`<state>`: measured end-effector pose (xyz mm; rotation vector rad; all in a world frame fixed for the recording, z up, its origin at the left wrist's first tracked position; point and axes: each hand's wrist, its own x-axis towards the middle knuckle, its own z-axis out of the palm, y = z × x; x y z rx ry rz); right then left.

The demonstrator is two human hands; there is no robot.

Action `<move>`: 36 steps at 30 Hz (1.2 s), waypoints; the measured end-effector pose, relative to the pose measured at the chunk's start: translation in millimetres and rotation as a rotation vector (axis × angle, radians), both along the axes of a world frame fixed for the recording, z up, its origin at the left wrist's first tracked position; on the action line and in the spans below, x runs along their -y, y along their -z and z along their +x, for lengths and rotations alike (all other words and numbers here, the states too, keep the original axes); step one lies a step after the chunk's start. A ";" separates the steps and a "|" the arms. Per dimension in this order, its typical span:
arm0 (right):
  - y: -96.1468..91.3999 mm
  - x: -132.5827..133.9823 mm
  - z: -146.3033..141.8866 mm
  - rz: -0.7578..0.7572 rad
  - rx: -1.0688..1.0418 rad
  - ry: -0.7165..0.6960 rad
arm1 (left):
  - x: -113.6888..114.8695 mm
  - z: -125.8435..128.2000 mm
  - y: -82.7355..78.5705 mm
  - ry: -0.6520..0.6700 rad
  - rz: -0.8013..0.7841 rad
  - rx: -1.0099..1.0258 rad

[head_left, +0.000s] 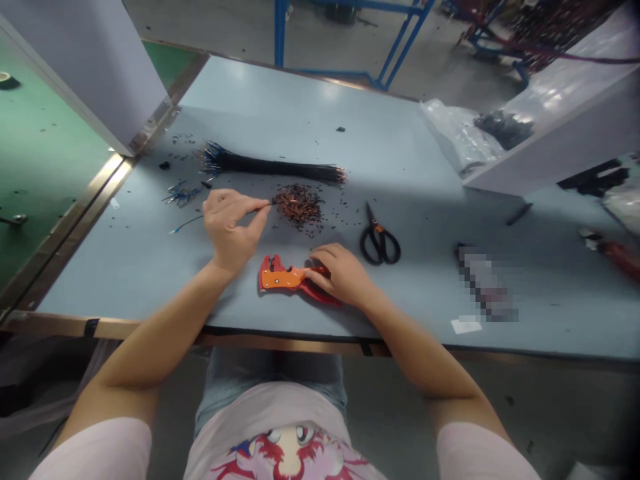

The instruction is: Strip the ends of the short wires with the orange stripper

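My left hand [233, 223] pinches a thin black wire [191, 222] near one end; its other end, with a blue terminal, sticks out to the left. Beyond the fingertips lies a heap of short copper and black wire scraps [300, 207]. My right hand [343, 272] is wrapped round the handles of an orange and red wire stripper [280, 277], which rests on the table with its jaws toward the left. Behind the heap stretches a bundle of black wires [275, 167], blue terminals at its left end and bare copper at its right.
Black-handled scissors [380, 240] lie right of the heap. Loose blue terminals [183, 193] are scattered at the left. A pixelated object [484, 283] and a white paper slip [466, 325] lie to the right. White panels [95, 67] rise at both sides; plastic bags [460, 133] sit at the back right.
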<state>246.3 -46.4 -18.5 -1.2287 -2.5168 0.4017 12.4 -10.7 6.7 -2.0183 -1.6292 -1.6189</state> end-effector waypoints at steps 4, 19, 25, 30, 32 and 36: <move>-3.1 -0.2 0.0 -0.013 0.029 -0.037 | 0.2 0.3 -0.1 -0.002 0.021 0.006; -5.0 1.5 -1.8 -0.007 0.071 -0.041 | -40.0 -11.5 59.6 0.146 -0.519 -0.045; -7.4 1.7 -3.2 -0.023 0.086 -0.047 | -38.8 -12.4 58.1 0.124 -0.642 0.119; -11.8 1.9 0.2 -0.059 0.064 -0.072 | -39.2 -14.0 58.0 0.145 -0.630 0.199; -13.2 4.6 1.3 -0.074 0.056 -0.107 | -39.5 -14.3 58.1 0.153 -0.626 0.228; -14.4 13.6 -0.2 -0.076 0.093 -0.167 | -40.0 -14.2 58.3 0.163 -0.607 0.281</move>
